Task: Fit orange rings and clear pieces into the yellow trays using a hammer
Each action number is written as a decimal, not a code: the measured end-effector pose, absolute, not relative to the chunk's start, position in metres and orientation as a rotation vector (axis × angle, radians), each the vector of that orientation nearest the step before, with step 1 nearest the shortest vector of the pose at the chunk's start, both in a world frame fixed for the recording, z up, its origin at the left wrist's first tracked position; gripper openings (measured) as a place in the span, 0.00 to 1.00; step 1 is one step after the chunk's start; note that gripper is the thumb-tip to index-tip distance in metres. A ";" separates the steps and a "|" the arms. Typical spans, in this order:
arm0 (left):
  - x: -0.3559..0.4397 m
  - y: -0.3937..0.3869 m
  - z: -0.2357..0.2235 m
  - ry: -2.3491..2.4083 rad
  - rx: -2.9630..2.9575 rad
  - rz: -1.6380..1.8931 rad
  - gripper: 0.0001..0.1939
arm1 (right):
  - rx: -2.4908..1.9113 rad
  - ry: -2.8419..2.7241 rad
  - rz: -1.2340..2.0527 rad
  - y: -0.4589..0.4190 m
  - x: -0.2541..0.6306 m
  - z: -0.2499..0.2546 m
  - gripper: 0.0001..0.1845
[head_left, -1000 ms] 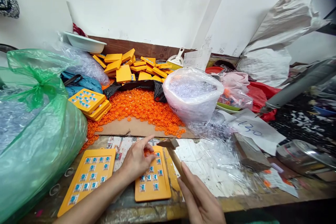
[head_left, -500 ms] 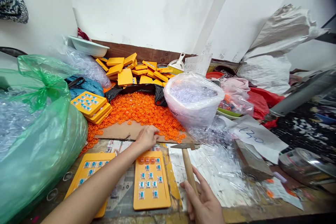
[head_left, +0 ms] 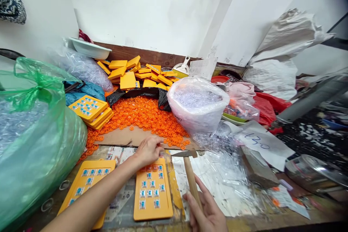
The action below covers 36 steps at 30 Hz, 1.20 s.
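My right hand [head_left: 206, 206] is wrapped round the wooden handle of a hammer [head_left: 192, 179], whose metal head points up near the cardboard's edge. Over the top end of a yellow tray [head_left: 153, 210] hovers my left hand [head_left: 148, 151], its fingers pinched together; what they hold, if anything, is too small to make out. Small clear pieces with blue centres sit in the tray, and orange rings lie along its top row, partly hidden by the hand. Just beyond the fingers spreads a heap of orange rings [head_left: 144, 116]. My left forearm covers part of a second yellow tray [head_left: 77, 179].
At left bulges a green plastic bag [head_left: 51, 145] beside stacked yellow trays [head_left: 89, 108]. More yellow trays [head_left: 127, 79] are piled at the back. A white bag [head_left: 197, 116] of clear pieces stands right of the rings. A metal block [head_left: 258, 170] and a round tin [head_left: 315, 174] lie at right.
My left hand has drawn back from the edge of the orange rings toward the top of the yellow tray. The right hand still grips the hammer, and the whole view has shifted slightly.
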State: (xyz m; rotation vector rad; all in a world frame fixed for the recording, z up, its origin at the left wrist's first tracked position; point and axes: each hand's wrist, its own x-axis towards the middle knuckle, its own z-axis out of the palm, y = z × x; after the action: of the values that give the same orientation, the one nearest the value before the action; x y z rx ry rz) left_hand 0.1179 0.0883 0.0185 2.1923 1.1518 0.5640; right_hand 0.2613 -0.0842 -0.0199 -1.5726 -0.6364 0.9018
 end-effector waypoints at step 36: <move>0.051 0.140 0.006 1.435 2.182 0.497 0.10 | -1.567 -0.632 0.837 -0.087 0.264 -0.016 0.42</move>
State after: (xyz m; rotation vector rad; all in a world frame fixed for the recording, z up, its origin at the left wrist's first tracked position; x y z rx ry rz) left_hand 0.0512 0.1401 0.0065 2.1818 1.4348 0.4967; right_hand 0.2637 -0.0871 -0.0160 -1.5670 -0.6319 0.8375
